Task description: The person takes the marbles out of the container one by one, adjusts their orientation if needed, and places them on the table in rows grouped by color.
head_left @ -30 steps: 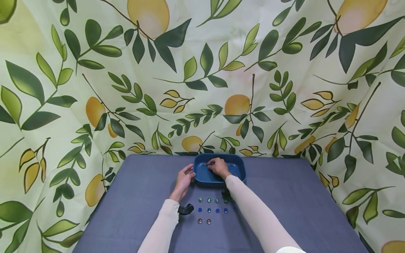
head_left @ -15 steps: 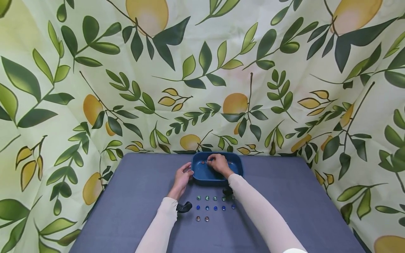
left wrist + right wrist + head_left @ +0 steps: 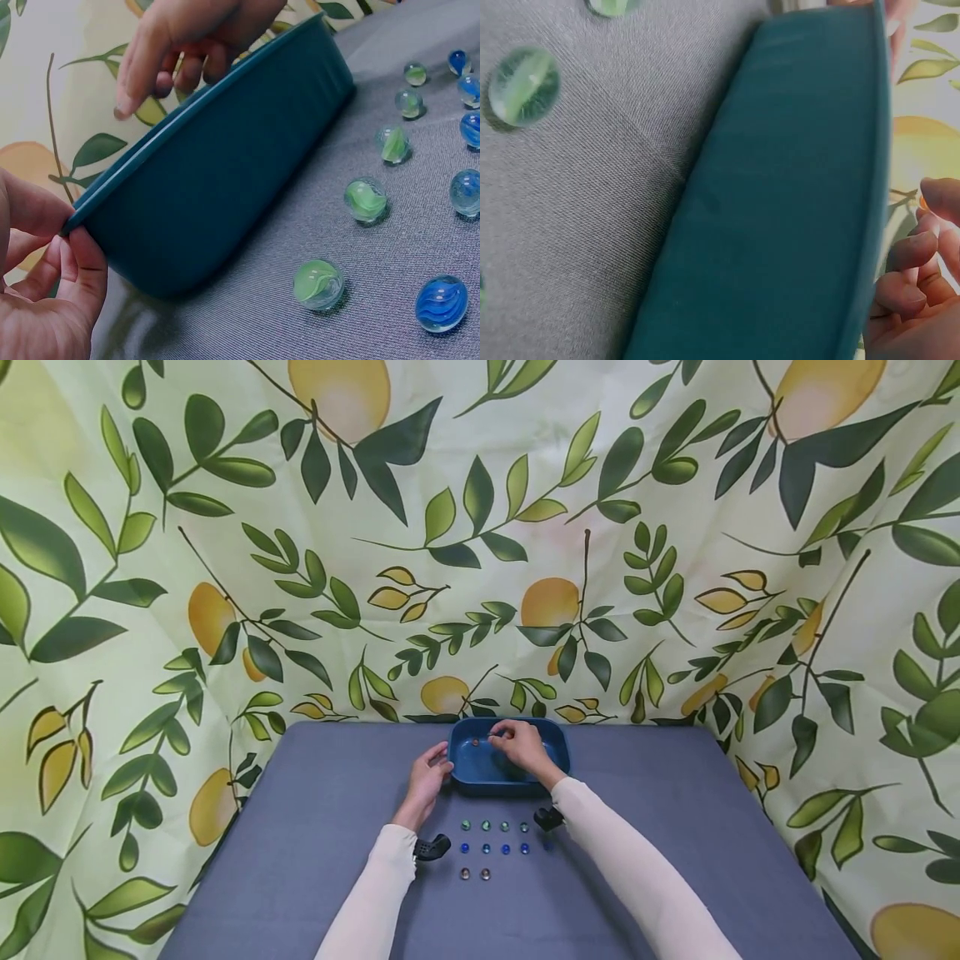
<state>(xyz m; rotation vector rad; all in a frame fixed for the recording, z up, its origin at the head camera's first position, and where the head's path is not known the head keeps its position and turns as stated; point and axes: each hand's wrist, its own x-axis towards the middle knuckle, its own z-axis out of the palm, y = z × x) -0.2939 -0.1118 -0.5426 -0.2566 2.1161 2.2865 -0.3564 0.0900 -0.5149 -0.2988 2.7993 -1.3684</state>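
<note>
A dark blue rectangular tub (image 3: 510, 788) stands at the back of the table. My left hand (image 3: 426, 781) holds its left end; in the left wrist view the thumb and fingers (image 3: 88, 262) pinch the rim. My right hand (image 3: 522, 750) is over the tub's inside. In the right wrist view a bit of orange shows between its thumb and fingertips (image 3: 922, 244), apparently an orange marble (image 3: 923, 203). Another orange marble (image 3: 476, 742) lies on the tub floor, left of the right fingertips. Part of the floor is hidden by the right hand.
In front of the tub, glass marbles lie in rows: several green (image 3: 486, 826), several blue (image 3: 486, 849) and two brownish (image 3: 465, 874). A black wrist camera (image 3: 548, 817) hangs near the right ends of the rows. A leaf-patterned cloth (image 3: 480, 635) rises behind the table.
My right hand has risen slightly and shifted a little right over the tub, covering the marble seen at the tub's right side. The left hand stays at the rim. The head view has shifted slightly.
</note>
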